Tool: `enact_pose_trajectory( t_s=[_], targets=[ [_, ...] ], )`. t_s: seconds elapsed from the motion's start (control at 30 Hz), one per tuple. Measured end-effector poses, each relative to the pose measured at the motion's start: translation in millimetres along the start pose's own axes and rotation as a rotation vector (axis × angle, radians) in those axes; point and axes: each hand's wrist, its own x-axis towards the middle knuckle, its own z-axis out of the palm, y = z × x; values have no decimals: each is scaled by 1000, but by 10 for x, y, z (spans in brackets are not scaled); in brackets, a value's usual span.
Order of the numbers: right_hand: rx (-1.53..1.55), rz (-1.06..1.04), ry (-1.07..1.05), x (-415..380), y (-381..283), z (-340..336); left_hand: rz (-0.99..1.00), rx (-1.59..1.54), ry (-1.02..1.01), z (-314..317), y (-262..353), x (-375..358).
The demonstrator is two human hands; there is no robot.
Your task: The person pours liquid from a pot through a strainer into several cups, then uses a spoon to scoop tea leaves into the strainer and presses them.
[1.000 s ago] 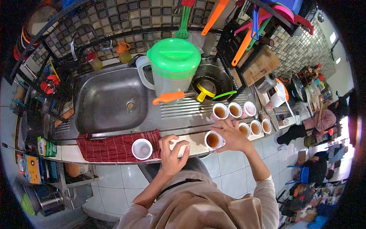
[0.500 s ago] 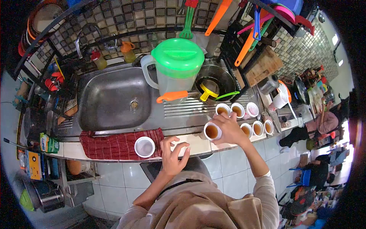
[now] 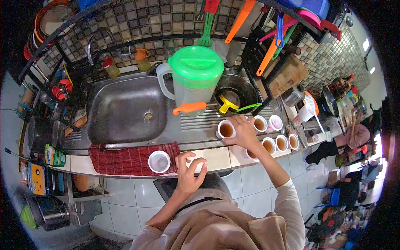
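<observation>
My right hand (image 3: 241, 132) is wrapped round a white cup of brown liquid (image 3: 226, 130) at the right end of the ridged drainboard. Several more white cups (image 3: 281, 142) stand in two rows to its right, most with brown liquid; one (image 3: 275, 122) looks pinkish inside. Part of another filled cup shows under my right wrist. Nothing is in my left hand (image 3: 189, 171), whose fingers are curled but apart above the counter edge. Just left of it, an empty-looking white cup (image 3: 159, 161) stands on a folded red cloth (image 3: 121, 160).
A pitcher with a green lid (image 3: 196, 68) stands behind the drainboard, beside a dark pot (image 3: 246, 93) holding a yellow-rimmed strainer. The metal sink (image 3: 125, 112) is at left. Utensils hang above. At far right a person (image 3: 357, 135) is near other cookware.
My right hand has moved back and slightly left with the held cup, from the counter edge toward the drainboard. A filled cup now shows under my wrist. My left hand has barely moved.
</observation>
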Motion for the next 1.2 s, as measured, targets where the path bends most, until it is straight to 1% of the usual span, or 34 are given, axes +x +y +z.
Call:
enact_pose_trajectory(
  t_s=[0.07,0.17,0.5,0.57,0.87,1.0,1.07,1.2],
  targets=[
    [51,58,-22,16,-12,1,-9,2,0,0,-7,-4],
    [50,49,21,10,13,71,-6,5,3,1,-13,-5],
    [66,94,8,25,-12,69,-17,16,5,-16,2,-2],
    [103,135,1,25,-16,76,-18,23,7,-24,-4,0],
    [194,189,21,8,0,88,-42,15,11,-46,-25,-25],
    [221,177,-19,16,59,88,-26,28,12,-44,-7,-20],
    [207,208,-58,28,58,83,-31,24,8,-45,-10,-25],
    [205,223,-50,36,54,80,-21,27,9,-42,-30,-33]
  ],
)
